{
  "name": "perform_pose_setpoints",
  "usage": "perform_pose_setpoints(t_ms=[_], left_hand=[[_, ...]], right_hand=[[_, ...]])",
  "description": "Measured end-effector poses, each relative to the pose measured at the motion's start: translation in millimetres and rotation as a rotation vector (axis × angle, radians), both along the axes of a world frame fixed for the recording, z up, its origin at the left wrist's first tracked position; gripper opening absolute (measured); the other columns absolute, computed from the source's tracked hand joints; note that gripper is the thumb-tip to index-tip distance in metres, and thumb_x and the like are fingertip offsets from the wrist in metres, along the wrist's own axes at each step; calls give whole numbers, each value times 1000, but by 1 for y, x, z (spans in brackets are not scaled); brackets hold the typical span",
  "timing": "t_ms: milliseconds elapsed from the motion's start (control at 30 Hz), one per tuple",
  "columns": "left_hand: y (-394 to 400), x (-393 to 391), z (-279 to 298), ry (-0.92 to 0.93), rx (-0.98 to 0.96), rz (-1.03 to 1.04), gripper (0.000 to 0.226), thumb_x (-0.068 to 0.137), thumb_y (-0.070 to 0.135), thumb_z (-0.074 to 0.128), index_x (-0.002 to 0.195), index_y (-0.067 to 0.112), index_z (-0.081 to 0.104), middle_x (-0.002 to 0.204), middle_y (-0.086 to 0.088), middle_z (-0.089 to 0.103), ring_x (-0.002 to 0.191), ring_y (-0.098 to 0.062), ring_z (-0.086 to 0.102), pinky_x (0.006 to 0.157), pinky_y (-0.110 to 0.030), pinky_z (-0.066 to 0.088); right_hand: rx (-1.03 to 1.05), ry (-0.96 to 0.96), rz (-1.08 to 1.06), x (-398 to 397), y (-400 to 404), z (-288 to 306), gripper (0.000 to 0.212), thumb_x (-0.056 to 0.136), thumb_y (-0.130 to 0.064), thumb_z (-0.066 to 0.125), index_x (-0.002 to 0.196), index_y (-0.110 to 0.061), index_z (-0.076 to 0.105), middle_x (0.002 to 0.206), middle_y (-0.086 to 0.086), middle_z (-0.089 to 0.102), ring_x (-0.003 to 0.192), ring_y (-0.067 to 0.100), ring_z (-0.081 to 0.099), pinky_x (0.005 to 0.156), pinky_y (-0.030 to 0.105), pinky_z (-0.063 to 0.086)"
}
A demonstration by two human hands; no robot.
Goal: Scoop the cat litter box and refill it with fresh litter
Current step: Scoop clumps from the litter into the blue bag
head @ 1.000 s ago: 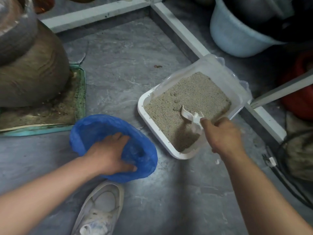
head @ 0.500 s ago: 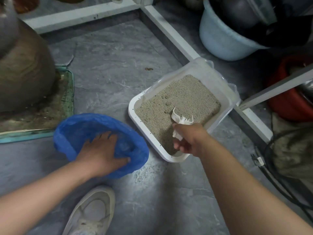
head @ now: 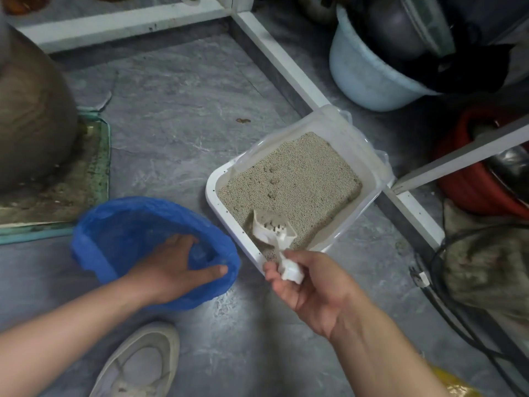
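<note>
While the scooping goes on, these hold:
Right hand: grip curled round white slotted plastic scoop
Scoop: over near corner of white rectangular litter tray
Left hand: spread, fingers straight, inside blue plastic bag, left of scoop

blue bag by left hand | white scoop in right | tan litter | grey marbled floor

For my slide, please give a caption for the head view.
Right hand lifts scoop over litter box; left hand holds blue bag.
</note>
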State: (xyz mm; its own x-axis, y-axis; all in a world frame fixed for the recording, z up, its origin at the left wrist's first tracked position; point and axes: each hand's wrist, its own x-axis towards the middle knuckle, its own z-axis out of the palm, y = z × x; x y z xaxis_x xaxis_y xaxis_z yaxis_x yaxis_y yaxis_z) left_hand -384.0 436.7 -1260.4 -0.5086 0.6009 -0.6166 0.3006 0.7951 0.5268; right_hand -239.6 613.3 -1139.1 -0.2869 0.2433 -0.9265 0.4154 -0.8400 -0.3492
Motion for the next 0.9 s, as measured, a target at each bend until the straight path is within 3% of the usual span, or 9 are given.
perform_pose_setpoints(t_ms=[167,233,400,533,667,767,833,900], left_hand=[[8,1,1,40,-83,-32,108,63,92,53,144,22,36,150,-1,40,138,-22,40,106,-38,40],[10,-1,2,58,-124,-47,102,71,84,55,148,22,31,154,-2,35,141,-24,36,110,-39,37],[0,-6,-9,75,-158,6,121,53,93,47,150,26,26,155,3,32,142,-24,35,109,-49,38],[0,-11,-14,114,-137,-19,111,57,92,46,148,30,30,150,3,38,136,-23,41,106,-47,41],[6,-17,-11,116,-129,13,109,60,86,50,148,26,30,150,1,37,138,-25,39,108,-46,41],[9,-26,-11,109,-40,43,93,64,83,50,140,29,43,137,5,52,124,-19,54,100,-42,47],[11,-31,-11,87,21,64,58,74,73,56,115,32,54,116,11,61,106,-13,60,89,-34,49],[16,-32,-6,83,52,74,36,82,64,60,86,31,48,92,16,58,88,-11,56,75,-31,44]], right_hand=[[-128,74,-155,-17,-28,0,22,101,-5,46,115,11,53,74,28,66,52,31,68,40,31,56],[-154,95,-200,-27,-31,1,22,102,-4,45,116,12,52,72,29,67,51,33,69,39,32,55],[-132,97,-252,-49,-24,2,34,97,2,46,128,15,52,72,25,64,45,28,66,35,28,53],[-112,62,-193,-61,-19,2,29,95,2,46,120,11,57,65,21,62,38,21,61,33,24,51],[-147,91,-182,-70,-15,3,36,94,2,47,127,14,55,58,19,61,35,20,60,33,24,50],[-122,91,-230,-75,-14,-3,32,95,2,48,124,13,57,63,20,61,37,22,61,34,25,51],[-69,71,-239,-75,-17,-11,25,97,1,47,118,9,59,75,20,60,44,23,63,34,26,52],[-43,58,-232,-74,-25,-19,16,99,-1,47,110,5,57,81,19,59,46,23,63,35,26,51]])
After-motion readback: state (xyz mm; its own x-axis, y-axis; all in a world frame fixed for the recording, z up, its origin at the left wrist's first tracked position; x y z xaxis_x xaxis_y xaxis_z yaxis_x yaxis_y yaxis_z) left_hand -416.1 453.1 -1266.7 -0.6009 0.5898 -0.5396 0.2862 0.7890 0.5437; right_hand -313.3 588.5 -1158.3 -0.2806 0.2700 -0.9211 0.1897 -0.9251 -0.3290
